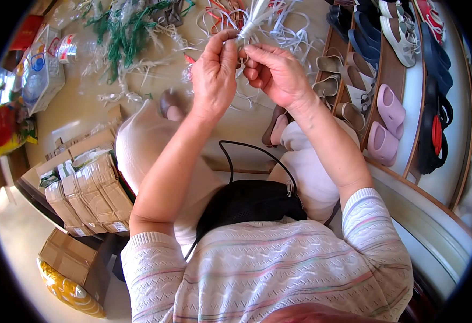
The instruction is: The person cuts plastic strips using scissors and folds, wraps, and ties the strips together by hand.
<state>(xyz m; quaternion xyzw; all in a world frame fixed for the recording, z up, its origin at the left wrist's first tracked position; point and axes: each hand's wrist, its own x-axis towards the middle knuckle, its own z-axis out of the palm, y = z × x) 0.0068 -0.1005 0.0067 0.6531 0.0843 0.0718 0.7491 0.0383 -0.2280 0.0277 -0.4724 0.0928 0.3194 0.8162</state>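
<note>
At the top centre of the head view, above the tan floor (163, 81), a white bundle (254, 20) of strips is held between both hands. The left hand (214, 72) is closed, thumb and fingers pinching the gathered neck. The right hand (276, 72) is closed at the lower end of the neck, thumb against forefinger; the exact strand under its fingertips is too small to tell.

Risk 1: if either pinch slackens, the smooth strips may slide past one another and the neck may fan apart.
Risk 2: loose white strips (298, 40) beside the bundle may catch its ends and tangle, because their loops cross freely.

Materials: the strips appear flat, thin and glossy, probably plastic; the bundle is narrow at the neck and flared beyond. Green cord (125, 43) forms a knotted, fibrous heap. A black bag (247, 202), soft-sided and rounded, has a thin, looped strap.
</note>
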